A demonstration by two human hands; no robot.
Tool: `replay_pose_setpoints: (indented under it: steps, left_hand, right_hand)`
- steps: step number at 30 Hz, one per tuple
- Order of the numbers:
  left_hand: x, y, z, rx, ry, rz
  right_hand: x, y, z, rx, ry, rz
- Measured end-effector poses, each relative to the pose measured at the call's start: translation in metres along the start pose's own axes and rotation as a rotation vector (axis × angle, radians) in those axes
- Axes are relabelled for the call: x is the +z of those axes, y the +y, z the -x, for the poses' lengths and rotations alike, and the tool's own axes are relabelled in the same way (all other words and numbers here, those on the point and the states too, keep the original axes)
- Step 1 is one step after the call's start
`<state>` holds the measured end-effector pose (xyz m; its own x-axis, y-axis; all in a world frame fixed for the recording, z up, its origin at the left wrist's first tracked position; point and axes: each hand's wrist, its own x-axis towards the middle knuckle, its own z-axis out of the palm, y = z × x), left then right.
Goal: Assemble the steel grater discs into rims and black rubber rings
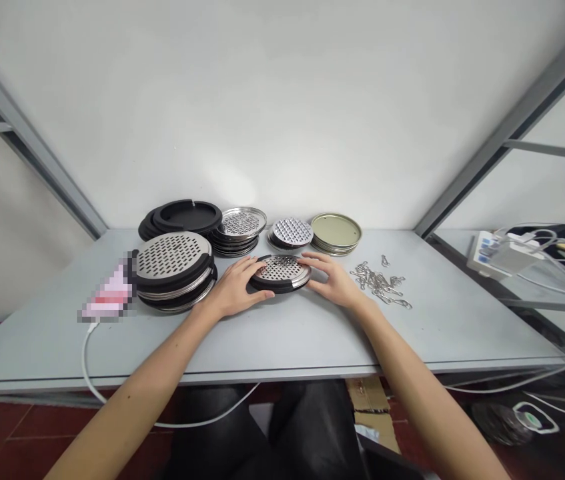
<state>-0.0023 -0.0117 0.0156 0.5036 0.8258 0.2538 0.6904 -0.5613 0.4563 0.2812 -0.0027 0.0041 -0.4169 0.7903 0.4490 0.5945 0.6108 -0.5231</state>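
A round grater disc with a black rim [282, 269] lies flat on the grey table in front of me. My left hand [236, 287] rests against its left side, fingertips on the top edge and thumb along the near rim. On the opposite side, my right hand [331, 279] holds the rim, with fingers on top and thumb at the near edge. Left of my left hand stands a stack of larger black-rimmed graters [175, 257]. Small metal clips [379, 283] lie scattered to the right of my right hand.
Along the wall stand black rings [188, 217], coarse grater discs [242, 223], small grater discs [293, 231] and greenish round plates [336, 230]. A blurred-out phone [109, 293] with a white cable lies left. A power strip [487, 253] with cables is at the right.
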Motion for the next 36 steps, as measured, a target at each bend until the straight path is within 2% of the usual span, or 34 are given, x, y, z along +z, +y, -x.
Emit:
replay_pose_setpoints:
  steps: [3,10,15,19,23,26,32,36]
  left_hand:
    - [0.001,-0.001,0.001,0.027,0.025,0.020]
    - [0.003,-0.004,0.000,0.164,0.093,0.019]
    - [-0.002,0.000,-0.002,0.206,0.193,0.075]
    - [-0.001,0.003,-0.001,0.217,0.223,0.080]
    - [0.003,0.000,-0.001,0.187,0.278,0.092]
    - [0.005,-0.001,-0.001,0.119,0.335,0.180]
    - [0.011,0.002,-0.004,0.038,0.341,0.347]
    - [0.016,-0.003,-0.007,-0.032,0.342,0.342]
  right_hand:
    - [0.000,0.001,0.000,-0.044,0.032,0.008]
    - [0.003,0.005,0.001,-0.032,0.067,0.004]
    - [0.001,0.002,0.001,-0.013,0.173,0.009]
    - [-0.003,-0.004,0.000,-0.024,0.243,-0.011]
    - [-0.003,-0.004,-0.001,-0.020,0.288,-0.040]
    - [0.001,0.001,-0.002,0.048,0.293,-0.048]
    - [0.003,0.004,-0.003,0.077,0.136,-0.108]
    - [0.004,0.001,-0.003,0.098,0.220,-0.165]
